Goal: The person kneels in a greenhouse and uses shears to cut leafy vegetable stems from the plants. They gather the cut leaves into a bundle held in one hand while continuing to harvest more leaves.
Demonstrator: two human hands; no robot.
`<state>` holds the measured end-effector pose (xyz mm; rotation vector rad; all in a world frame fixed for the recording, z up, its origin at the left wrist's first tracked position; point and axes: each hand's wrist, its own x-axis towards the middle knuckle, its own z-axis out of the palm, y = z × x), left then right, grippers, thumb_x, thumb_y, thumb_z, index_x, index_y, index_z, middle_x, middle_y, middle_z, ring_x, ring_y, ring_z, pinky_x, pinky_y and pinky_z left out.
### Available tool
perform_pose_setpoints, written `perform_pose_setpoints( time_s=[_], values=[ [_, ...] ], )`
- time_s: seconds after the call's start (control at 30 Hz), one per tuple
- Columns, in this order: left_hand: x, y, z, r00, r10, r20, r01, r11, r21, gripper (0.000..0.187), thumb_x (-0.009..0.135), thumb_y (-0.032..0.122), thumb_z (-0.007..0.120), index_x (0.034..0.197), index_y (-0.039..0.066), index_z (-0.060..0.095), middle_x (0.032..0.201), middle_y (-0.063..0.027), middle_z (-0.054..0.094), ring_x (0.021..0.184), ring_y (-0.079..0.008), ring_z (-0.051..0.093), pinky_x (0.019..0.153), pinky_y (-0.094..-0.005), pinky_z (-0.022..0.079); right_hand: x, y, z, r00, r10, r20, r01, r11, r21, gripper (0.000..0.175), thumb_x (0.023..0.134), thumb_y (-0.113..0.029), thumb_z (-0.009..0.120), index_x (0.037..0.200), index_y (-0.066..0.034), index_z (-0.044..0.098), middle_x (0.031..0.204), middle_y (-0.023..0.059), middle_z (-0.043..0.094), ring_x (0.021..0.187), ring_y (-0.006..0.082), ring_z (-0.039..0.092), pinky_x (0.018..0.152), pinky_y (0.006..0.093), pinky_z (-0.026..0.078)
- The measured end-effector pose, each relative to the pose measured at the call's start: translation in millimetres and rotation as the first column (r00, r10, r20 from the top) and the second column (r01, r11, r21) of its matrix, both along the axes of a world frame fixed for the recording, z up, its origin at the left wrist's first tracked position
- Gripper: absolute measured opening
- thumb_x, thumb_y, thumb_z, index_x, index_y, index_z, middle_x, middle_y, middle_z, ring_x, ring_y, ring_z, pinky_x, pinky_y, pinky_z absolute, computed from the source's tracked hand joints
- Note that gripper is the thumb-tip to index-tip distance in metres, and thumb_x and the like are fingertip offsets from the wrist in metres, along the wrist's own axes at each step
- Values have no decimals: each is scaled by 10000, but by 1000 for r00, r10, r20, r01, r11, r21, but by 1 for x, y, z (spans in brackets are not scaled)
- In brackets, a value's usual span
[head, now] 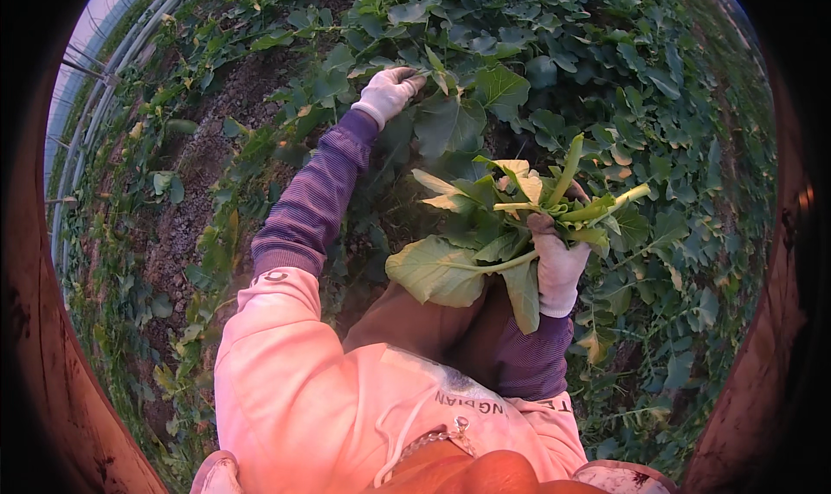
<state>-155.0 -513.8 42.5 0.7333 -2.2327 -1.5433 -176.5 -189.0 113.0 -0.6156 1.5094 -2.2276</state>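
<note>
My right hand [559, 260], in a white work glove with soiled fingertips, is closed around a bunch of leafy green stems [480, 254]. Cut-looking pale stem ends point up and to the right, and some of the leaves are yellowed. Farther forward and to the left, my left hand [393, 92], gloved the same way, has its fingers pinched together at a leaf among the growing plants. A broad green leaf [451, 127] hangs just right of and below it. What lies between the left fingertips is too small to make out.
Dense leafy crop plants [584, 53] spread ahead and to the right. A strip of bare soil [195, 182] runs along the left between rows. Metal tubes of a greenhouse-like frame [97, 98] stand at the far left. My bent knees are just below the held bunch.
</note>
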Motion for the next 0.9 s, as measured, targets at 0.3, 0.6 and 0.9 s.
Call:
perform_pose_setpoints(
  time_s=[0.3, 0.6, 0.9],
  values=[
    [67, 145, 135, 732, -657, 183, 680, 723, -125, 420, 748, 238, 641, 1082, -6, 564, 871, -161, 631, 783, -211, 610, 708, -324, 477, -8, -9, -3, 810, 151, -566, -76, 985, 155, 446, 581, 54, 672, 986, -25, 503, 1023, 119, 543, 943, 178, 543, 792, 321, 447],
    [-5, -39, 3, 893, -261, 366, 328, 935, -134, 318, 837, 194, 542, 1096, 17, 594, 969, -67, 637, 858, -122, 583, 786, -247, 456, 39, 8, -19, 962, -241, -129, 242, 970, -10, 448, 674, 64, 668, 1040, -29, 426, 1017, 97, 545, 943, 197, 541, 808, 329, 459],
    [-117, -76, -101, 641, 155, 752, 404, 765, -502, 623, 739, 533, 575, 1134, 51, 567, 1166, -161, 553, 1063, -272, 543, 894, -360, 425, 17, 16, -8, 1000, 7, -27, 1, 958, 288, 609, 719, -367, 727, 1100, -100, 334, 1069, 156, 509, 975, 224, 502, 858, 313, 423]
  ],
)
